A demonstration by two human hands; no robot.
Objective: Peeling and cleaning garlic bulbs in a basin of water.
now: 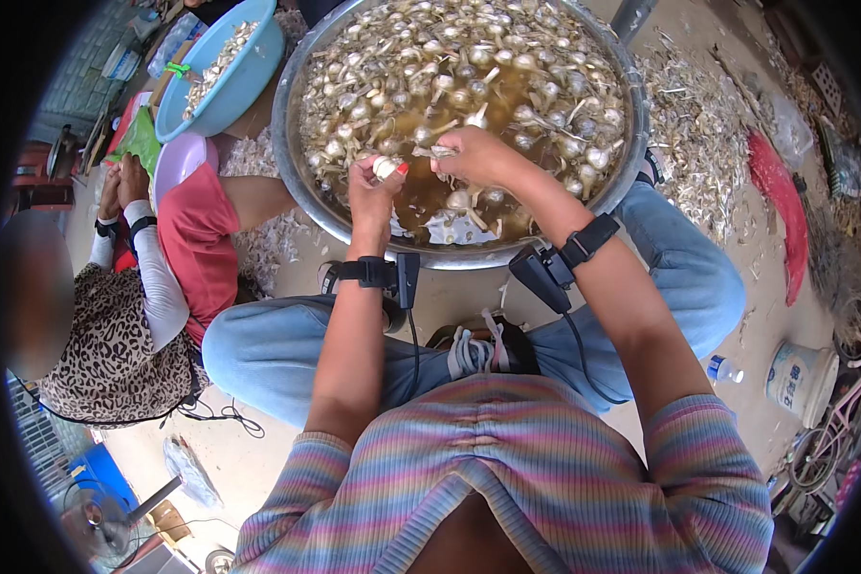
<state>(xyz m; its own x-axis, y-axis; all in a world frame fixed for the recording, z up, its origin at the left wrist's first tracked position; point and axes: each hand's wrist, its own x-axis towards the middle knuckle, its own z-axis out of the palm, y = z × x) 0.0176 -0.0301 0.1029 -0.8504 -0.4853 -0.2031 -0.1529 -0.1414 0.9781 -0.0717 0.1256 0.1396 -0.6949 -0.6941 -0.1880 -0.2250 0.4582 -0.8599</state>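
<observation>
A large round metal basin [640, 136] stands in front of me, with many garlic bulbs [479, 56] afloat in brownish water. Above its near left part, my left hand [374, 192] holds a whitish garlic bulb [386, 167] between thumb and fingers. Just right of it, my right hand [473, 156] pinches a strip of dry garlic skin or stem [436, 151], a small gap away from the bulb. Both hands are over the water. Loose bulbs with stems float below my right hand.
A co-worker in a leopard-print top [125, 344] sits at the left, hands together. Beyond are a blue basin [267, 68] with garlic and a purple basin [176, 172]. Garlic skins [689, 143] litter the floor at right, near a red cloth or sack [778, 201], a plastic bottle [723, 369] and a bucket [800, 384].
</observation>
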